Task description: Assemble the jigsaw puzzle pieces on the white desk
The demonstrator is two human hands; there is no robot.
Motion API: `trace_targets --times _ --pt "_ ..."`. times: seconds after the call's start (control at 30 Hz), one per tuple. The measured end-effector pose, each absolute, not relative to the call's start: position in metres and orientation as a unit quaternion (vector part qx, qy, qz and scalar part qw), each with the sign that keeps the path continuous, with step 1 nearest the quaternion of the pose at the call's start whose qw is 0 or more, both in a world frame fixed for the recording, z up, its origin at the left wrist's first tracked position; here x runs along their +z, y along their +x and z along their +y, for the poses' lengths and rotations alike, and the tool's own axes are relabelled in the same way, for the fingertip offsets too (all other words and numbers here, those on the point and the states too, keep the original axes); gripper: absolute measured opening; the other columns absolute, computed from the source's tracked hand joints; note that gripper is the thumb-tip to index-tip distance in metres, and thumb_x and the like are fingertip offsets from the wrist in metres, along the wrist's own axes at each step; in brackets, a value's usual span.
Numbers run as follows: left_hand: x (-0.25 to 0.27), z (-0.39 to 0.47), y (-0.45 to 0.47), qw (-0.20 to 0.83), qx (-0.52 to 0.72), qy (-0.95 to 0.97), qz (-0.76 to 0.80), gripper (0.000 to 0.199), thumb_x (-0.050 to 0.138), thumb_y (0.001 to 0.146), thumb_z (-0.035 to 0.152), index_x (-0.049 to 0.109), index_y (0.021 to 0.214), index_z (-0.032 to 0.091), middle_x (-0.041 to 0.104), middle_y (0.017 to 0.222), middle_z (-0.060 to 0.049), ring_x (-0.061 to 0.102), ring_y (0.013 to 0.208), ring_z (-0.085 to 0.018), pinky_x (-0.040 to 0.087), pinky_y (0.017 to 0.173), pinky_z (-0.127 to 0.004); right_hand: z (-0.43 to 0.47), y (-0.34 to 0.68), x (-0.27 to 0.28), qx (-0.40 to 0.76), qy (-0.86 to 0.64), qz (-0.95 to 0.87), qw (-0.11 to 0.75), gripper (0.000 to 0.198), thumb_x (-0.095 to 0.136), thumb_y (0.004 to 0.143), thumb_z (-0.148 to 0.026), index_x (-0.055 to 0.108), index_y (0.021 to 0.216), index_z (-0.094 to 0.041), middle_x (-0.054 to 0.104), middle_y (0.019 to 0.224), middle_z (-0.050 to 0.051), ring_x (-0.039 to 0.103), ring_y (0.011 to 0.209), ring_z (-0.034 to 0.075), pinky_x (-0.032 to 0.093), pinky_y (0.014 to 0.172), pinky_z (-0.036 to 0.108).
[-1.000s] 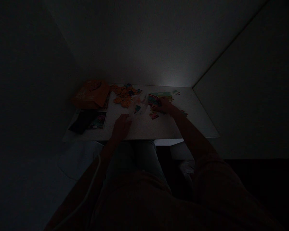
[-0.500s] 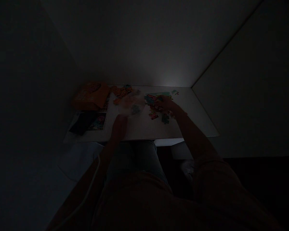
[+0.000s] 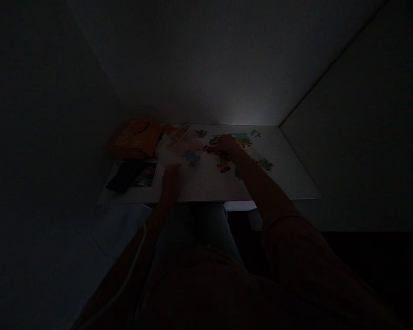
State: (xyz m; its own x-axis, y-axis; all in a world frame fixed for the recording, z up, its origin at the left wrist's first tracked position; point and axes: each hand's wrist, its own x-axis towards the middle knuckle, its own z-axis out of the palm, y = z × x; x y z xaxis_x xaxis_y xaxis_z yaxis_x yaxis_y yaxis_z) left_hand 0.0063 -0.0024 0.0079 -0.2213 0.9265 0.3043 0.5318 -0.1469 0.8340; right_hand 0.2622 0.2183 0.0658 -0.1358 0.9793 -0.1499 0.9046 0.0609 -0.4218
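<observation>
The scene is very dark. My left hand (image 3: 172, 178) is closed on the near edge of a clear plastic bag (image 3: 184, 140), which lies blurred over the white table; a bluish jigsaw piece (image 3: 192, 157) shows at it. My right hand (image 3: 227, 143) reaches over a cluster of jigsaw pieces (image 3: 211, 147) right of the bag. Its fingers point down among them, too dim to show whether they grip one. A reddish piece (image 3: 223, 167) lies just below this hand. Partly joined green and yellow pieces (image 3: 242, 139) are to its right.
On the left of the white table (image 3: 206, 188) stands an orange bag or box (image 3: 134, 140). In front of it a dark flat object (image 3: 125, 176) partly covers a colourful picture sheet (image 3: 147, 174). More pieces (image 3: 266, 165) lie at the right. A wall (image 3: 199, 82) rises behind the table.
My right hand has moved left, from the green and yellow pieces to the darker cluster. The plastic bag has changed shape beside my left hand, which stays near the same spot.
</observation>
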Motion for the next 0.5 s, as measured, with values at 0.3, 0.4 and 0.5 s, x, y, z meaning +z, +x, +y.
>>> trace_targets --times 0.3,0.4,0.5 --pt "0.009 -0.001 0.006 0.223 0.493 0.583 0.606 0.044 0.034 0.119 0.045 0.071 0.129 0.022 0.075 0.137 -0.021 0.071 0.134 -0.037 0.050 0.129 -0.066 0.204 0.280 0.070 0.226 -0.663 -0.708 0.085 0.060 0.095 0.097 -0.041 0.064 0.143 -0.016 0.079 0.138 0.021 0.079 0.121 0.034 0.065 0.098 0.039" --pt "0.010 -0.001 0.005 0.227 0.495 0.584 0.602 0.042 0.036 0.119 0.048 0.071 0.125 0.028 0.075 0.137 -0.019 0.070 0.136 -0.037 0.050 0.130 -0.065 0.202 0.280 0.074 0.218 -0.671 -0.705 0.072 0.055 0.093 0.099 -0.040 0.064 0.140 -0.017 0.078 0.142 0.024 0.077 0.126 0.036 0.063 0.099 0.038" --pt "0.009 -0.003 0.004 0.230 0.494 0.589 0.597 0.041 0.036 0.118 0.051 0.071 0.125 0.030 0.074 0.135 -0.017 0.069 0.136 -0.037 0.049 0.131 -0.065 0.200 0.278 0.079 0.212 -0.675 -0.704 0.057 0.059 0.094 0.097 -0.038 0.063 0.141 -0.016 0.076 0.147 0.027 0.075 0.133 0.039 0.061 0.104 0.040"
